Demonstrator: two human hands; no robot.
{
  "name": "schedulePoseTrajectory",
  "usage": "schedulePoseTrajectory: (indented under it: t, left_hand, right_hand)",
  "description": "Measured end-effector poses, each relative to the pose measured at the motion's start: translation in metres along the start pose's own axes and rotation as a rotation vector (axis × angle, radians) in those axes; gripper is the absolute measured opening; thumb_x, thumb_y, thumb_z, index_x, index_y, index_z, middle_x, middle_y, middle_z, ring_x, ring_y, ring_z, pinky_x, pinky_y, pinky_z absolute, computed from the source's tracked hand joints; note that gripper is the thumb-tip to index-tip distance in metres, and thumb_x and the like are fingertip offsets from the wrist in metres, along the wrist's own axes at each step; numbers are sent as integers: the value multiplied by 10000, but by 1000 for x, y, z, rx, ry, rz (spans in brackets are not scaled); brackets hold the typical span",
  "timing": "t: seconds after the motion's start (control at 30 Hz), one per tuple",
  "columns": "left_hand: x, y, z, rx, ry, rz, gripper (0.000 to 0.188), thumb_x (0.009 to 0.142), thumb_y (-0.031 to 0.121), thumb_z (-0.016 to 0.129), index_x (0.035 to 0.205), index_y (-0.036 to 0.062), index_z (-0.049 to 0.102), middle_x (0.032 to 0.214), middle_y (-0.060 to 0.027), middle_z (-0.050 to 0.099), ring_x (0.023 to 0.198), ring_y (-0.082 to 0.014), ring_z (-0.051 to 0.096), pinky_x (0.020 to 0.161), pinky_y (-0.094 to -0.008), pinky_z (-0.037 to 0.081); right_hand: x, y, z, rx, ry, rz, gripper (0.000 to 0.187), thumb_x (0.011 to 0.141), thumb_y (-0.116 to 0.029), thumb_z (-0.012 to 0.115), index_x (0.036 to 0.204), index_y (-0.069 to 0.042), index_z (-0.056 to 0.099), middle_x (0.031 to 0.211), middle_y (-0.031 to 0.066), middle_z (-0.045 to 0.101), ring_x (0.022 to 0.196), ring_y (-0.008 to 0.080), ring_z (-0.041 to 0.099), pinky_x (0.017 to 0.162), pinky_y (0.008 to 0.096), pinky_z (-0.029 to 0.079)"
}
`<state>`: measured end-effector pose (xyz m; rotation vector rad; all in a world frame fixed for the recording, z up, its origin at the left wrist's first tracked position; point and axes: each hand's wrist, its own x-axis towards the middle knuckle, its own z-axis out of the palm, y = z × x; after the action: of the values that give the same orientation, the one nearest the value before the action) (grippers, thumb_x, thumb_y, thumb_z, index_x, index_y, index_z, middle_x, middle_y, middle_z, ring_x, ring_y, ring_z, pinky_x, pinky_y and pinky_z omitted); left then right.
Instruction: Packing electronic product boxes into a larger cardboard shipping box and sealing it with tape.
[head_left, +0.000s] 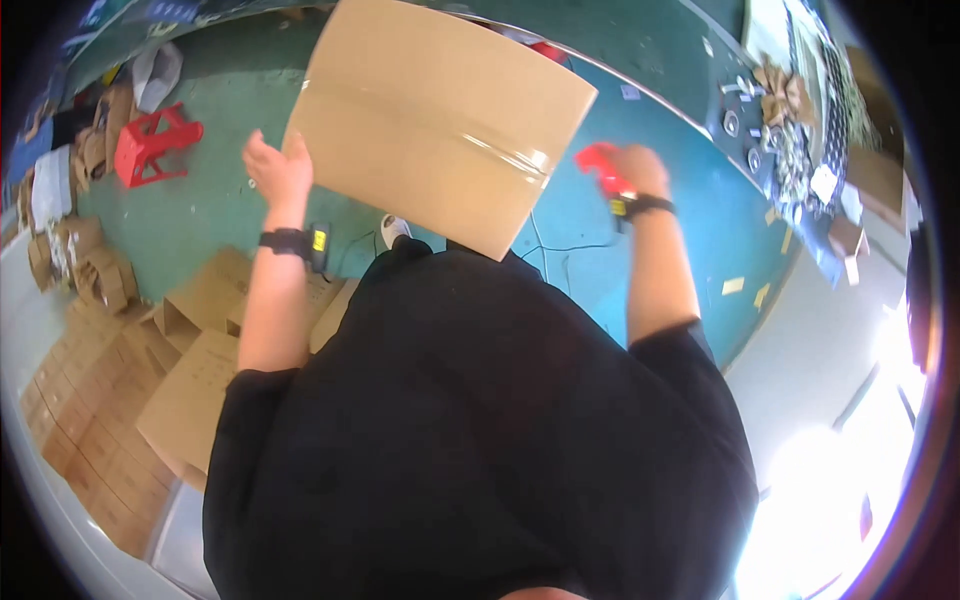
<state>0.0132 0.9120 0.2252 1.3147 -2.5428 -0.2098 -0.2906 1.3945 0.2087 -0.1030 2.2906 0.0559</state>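
A large brown cardboard box (pixel 430 120) is in front of me, tilted, with a strip of shiny clear tape along the seam on its face. My left hand (pixel 280 170) is at the box's left edge, its fingers apart and holding nothing; whether the thumb touches the cardboard I cannot tell. Off the box's right side, my right hand (pixel 642 170) is closed on a red tape dispenser (pixel 603 163), blurred by motion. The dispenser is apart from the box. Each wrist wears a dark band with a small yellow-marked device.
A red plastic stool (pixel 157 145) stands on the green floor at the left. Stacked cartons (pixel 110 420) and an open carton (pixel 205 300) are at the lower left. A bench (pixel 690 60) with metal parts (pixel 790 150) runs along the right. Dark cables (pixel 575 246) cross the floor.
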Motion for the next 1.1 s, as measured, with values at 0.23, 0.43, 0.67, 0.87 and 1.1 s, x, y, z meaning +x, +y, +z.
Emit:
schedulePoseTrajectory:
  t: [0.23, 0.43, 0.67, 0.87, 1.1]
  left_hand:
    - [-118, 3, 35, -1248, -1042, -1090, 849, 966, 698, 624, 1509, 77, 424, 1369, -229, 597, 1293, -396, 583, 1136, -641, 399]
    - [-136, 30, 66, -1009, -838, -845, 722, 1023, 564, 635, 1385, -36, 461, 1273, -193, 640, 1125, -323, 676, 971, -598, 528]
    - [-145, -17, 82, -816, -653, -407, 606, 1039, 421, 650, 1335, -106, 597, 1294, -348, 646, 1209, -449, 630, 1090, -471, 470]
    - [-77, -33, 34, -534, -660, -210, 639, 976, 448, 719, 1374, -22, 548, 1171, -280, 735, 1118, -465, 698, 933, -493, 571]
    - [40, -15, 62, -378, -693, 276, 513, 1010, 435, 640, 1316, 24, 660, 1277, -207, 720, 1168, -418, 685, 992, -477, 558]
  right_hand:
    - [70, 67, -72, 1107, -2, -373, 554, 985, -572, 702, 1148, -46, 772, 942, 1, 708, 813, 107, 611, 723, 280, 494]
    - [49, -74, -49, 1117, -190, -366, 520, 987, -545, 703, 1106, -43, 757, 1001, 23, 744, 841, 109, 670, 762, 281, 552]
    - [-8, -81, -11, 971, 4, -239, 617, 910, -611, 757, 1059, -12, 766, 948, 76, 754, 795, 160, 703, 716, 328, 570]
    - [-91, -11, 130, 1289, -41, -171, 514, 971, -562, 703, 1092, -71, 796, 856, 1, 716, 720, 96, 615, 639, 284, 488]
    - [-239, -92, 240, 752, -61, -14, 486, 992, -436, 739, 956, 46, 779, 852, 20, 721, 760, 98, 623, 707, 296, 514]
